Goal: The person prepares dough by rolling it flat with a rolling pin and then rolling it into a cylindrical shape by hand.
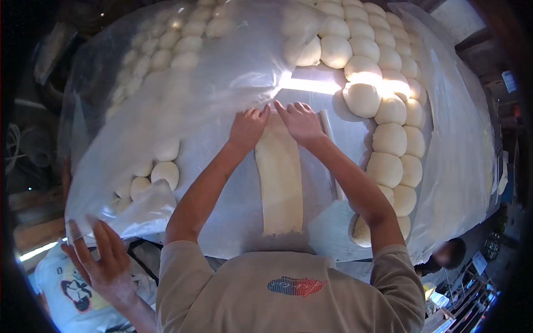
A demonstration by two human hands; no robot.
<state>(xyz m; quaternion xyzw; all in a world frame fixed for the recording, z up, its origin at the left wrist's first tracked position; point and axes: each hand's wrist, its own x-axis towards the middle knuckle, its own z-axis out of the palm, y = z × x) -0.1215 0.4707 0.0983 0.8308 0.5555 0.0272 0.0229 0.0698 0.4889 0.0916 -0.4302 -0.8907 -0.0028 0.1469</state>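
My left hand (pixel 249 126) and my right hand (pixel 298 121) meet at the far end of a long, flat strip of pale dough (pixel 278 183), both with fingers closed on its top edge. The strip lies lengthwise on a metal work surface (pixel 222 216), its near end ragged. A thin rolling pin (pixel 333 166) lies just right of my right hand, partly behind my forearm. Rounded dough balls (pixel 361 97) sit in rows beyond and to the right. A translucent plastic sheet (pixel 216 66) reaches close to my fingertips and covers more balls at the upper left.
Another person's hand (pixel 100 255) is raised by the sheet at the lower left. A second plastic sheet (pixel 455 144) drapes along the right side. A person's head (pixel 449 255) shows at the lower right edge, near metal racks (pixel 477 283).
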